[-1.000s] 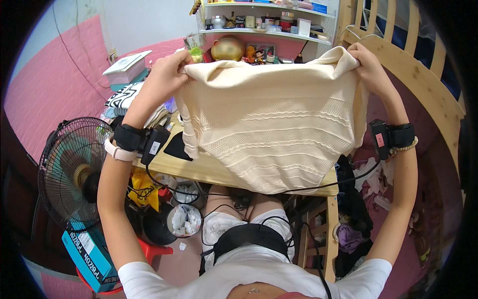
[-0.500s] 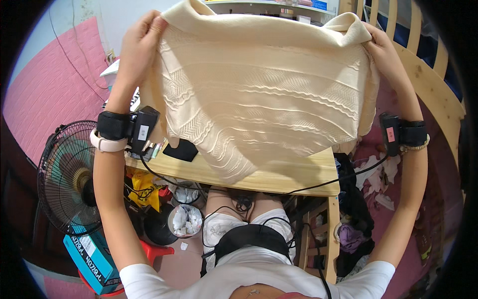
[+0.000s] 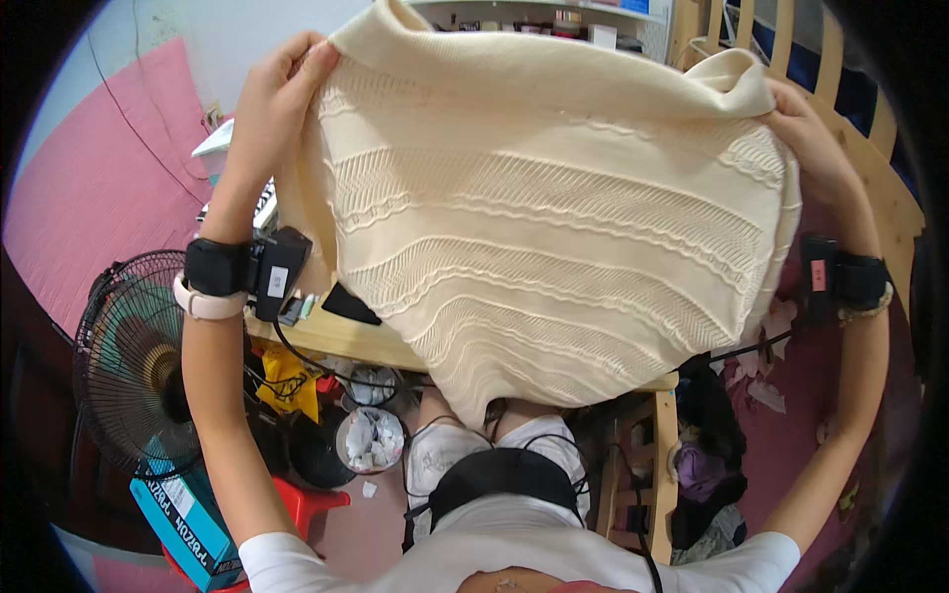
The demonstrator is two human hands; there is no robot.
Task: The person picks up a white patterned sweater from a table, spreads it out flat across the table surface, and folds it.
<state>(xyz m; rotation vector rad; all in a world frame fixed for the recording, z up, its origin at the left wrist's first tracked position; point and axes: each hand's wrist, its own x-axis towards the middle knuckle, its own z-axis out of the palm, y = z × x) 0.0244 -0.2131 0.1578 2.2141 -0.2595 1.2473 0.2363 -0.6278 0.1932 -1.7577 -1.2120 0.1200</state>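
Raised nearer the camera than before, cream knit sweater (image 3: pixel 554 237) hangs spread above the surface (image 3: pixel 346 341), left hand (image 3: pixel 277 94) and right hand (image 3: pixel 806 133) each in a closed grip on a top corner.

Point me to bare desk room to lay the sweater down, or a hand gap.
Little shows: the cream sweater, held up by left hand and right hand, hides most of the wooden desk. A bare strip runs along its near edge. Below, fan, bin and cables crowd the floor.
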